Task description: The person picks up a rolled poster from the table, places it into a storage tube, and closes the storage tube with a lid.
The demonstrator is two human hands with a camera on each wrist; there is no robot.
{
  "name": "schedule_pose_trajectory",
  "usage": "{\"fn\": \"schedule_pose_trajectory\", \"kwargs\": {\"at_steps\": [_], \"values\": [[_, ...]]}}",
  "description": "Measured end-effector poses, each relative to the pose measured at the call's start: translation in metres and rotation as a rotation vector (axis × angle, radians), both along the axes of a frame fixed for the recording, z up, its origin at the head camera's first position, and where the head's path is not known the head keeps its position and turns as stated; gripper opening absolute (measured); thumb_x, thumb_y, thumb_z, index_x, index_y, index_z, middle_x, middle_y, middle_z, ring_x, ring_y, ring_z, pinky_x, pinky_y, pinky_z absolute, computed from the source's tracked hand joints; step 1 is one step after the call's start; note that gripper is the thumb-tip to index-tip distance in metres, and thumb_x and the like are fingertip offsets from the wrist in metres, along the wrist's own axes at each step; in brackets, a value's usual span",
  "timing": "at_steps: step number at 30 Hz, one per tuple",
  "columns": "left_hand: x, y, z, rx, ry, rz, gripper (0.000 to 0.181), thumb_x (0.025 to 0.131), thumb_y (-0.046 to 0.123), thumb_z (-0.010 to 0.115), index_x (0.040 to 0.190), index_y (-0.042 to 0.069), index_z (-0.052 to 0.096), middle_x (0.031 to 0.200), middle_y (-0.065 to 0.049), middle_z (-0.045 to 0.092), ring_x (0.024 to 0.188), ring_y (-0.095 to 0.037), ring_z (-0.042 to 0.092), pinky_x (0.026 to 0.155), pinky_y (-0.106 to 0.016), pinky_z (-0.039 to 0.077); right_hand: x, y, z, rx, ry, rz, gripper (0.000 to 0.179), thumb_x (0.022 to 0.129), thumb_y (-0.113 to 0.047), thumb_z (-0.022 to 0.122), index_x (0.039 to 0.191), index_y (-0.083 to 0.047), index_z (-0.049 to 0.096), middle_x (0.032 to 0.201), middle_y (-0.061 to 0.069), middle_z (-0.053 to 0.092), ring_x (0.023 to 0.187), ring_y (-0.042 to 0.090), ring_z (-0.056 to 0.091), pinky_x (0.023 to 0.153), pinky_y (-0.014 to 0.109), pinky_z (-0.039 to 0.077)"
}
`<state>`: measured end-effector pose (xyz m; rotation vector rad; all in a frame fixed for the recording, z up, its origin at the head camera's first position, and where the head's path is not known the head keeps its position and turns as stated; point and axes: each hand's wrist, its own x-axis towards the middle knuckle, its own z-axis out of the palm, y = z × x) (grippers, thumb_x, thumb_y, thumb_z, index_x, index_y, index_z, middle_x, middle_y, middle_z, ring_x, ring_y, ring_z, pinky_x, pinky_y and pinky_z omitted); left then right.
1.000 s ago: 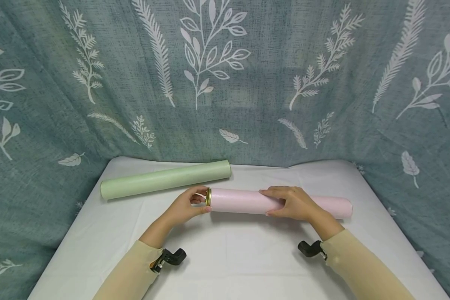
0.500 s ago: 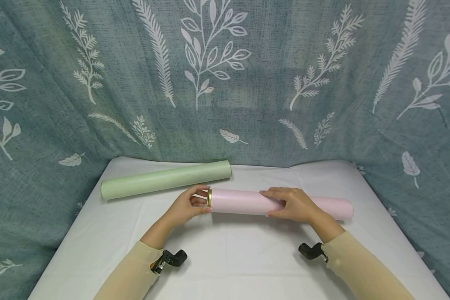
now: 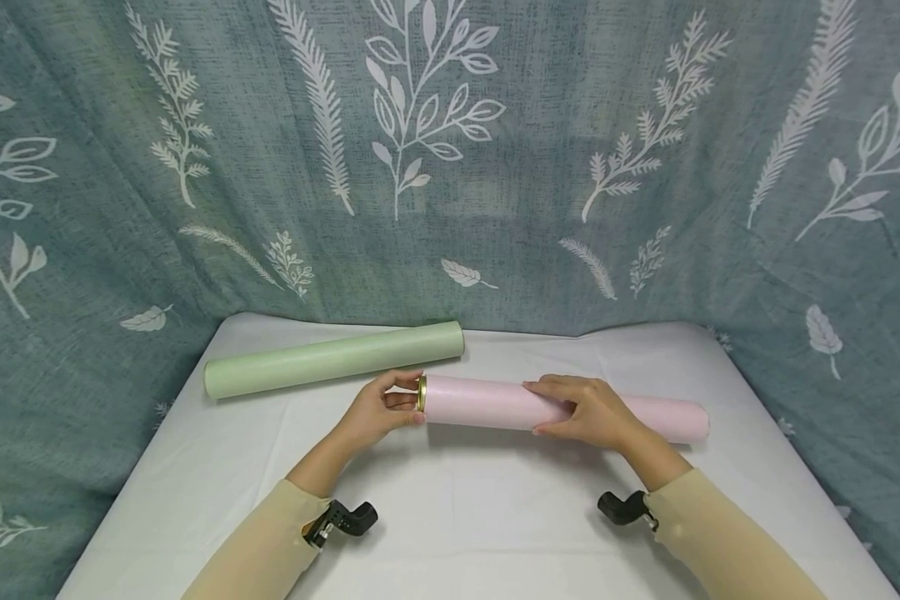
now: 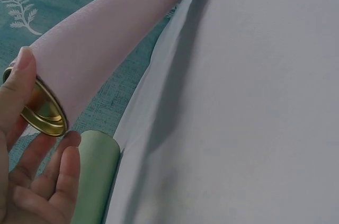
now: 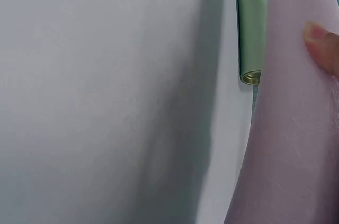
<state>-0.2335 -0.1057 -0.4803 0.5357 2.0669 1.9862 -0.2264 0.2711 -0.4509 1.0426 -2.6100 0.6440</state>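
Note:
A long pink tube (image 3: 487,402) lies crosswise between my hands, its shadow falling on the white cloth below. At its left end is a gold metal rim (image 4: 55,126), with a shiny recessed inside showing in the left wrist view. My left hand (image 3: 371,410) pinches this end, thumb at the near edge and fingertips at the far edge. Around the tube's middle, my right hand (image 3: 591,410) grips from above, thumb on the near side. Behind my left hand a green tube (image 3: 330,360) rests at a slant; its gold-rimmed end (image 5: 251,78) shows in the right wrist view.
White cloth (image 3: 450,517) covers the table. A blue-green curtain (image 3: 525,267) with white leaf prints hangs along the back and both sides. Black wrist cameras (image 3: 352,518) stick out inward from both sleeves, low over the table.

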Motion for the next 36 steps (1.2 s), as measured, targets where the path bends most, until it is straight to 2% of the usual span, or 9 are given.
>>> {"fn": "schedule_pose_trajectory", "kwargs": {"at_steps": [10,17,23,27,36], "values": [[0.0004,0.0022,0.0014,0.001,0.01,0.022,0.076,0.076,0.004,0.083,0.144,-0.001,0.05,0.126,-0.021,0.054,0.108,-0.028,0.064,0.087,-0.028,0.057,0.0006,-0.0006,0.0013,-0.022,-0.01,0.008,0.066,0.07,-0.039,0.091,0.131,-0.023,0.069,0.123,0.002,0.07,0.109,0.023,0.068,0.085,0.043,0.057],[0.0017,0.0061,-0.0044,0.021,0.024,0.022,0.065,0.073,0.009,0.085,0.13,-0.007,0.057,0.142,-0.021,0.053,0.102,-0.021,0.063,0.085,-0.024,0.056,0.0027,0.0004,0.0014,-0.023,-0.028,0.021,0.066,0.071,-0.037,0.092,0.131,-0.021,0.07,0.122,0.002,0.07,0.109,0.023,0.068,0.084,0.042,0.057],[0.0018,0.0098,-0.001,0.038,0.026,0.048,0.078,0.067,0.019,0.085,0.137,-0.002,0.056,0.133,-0.021,0.056,0.099,-0.021,0.061,0.082,-0.023,0.055,0.0013,0.003,0.0029,-0.044,-0.028,0.034,0.066,0.071,-0.036,0.091,0.132,-0.021,0.069,0.123,0.004,0.07,0.109,0.025,0.068,0.083,0.042,0.058],[0.0014,0.0103,0.0002,0.029,0.007,0.051,0.076,0.07,0.015,0.084,0.139,0.001,0.056,0.132,-0.02,0.057,0.099,-0.021,0.061,0.082,-0.024,0.055,0.0012,0.0025,0.003,-0.045,-0.025,0.033,0.066,0.071,-0.036,0.092,0.132,-0.021,0.069,0.123,0.003,0.07,0.108,0.023,0.068,0.082,0.042,0.058],[0.002,0.0071,-0.0065,0.035,-0.014,0.032,0.074,0.075,0.004,0.084,0.143,0.001,0.053,0.123,-0.017,0.055,0.099,-0.022,0.061,0.083,-0.024,0.055,0.001,0.0002,0.0003,-0.022,-0.014,0.018,0.065,0.071,-0.038,0.092,0.13,-0.023,0.07,0.123,0.003,0.07,0.11,0.024,0.068,0.087,0.043,0.057]]}}
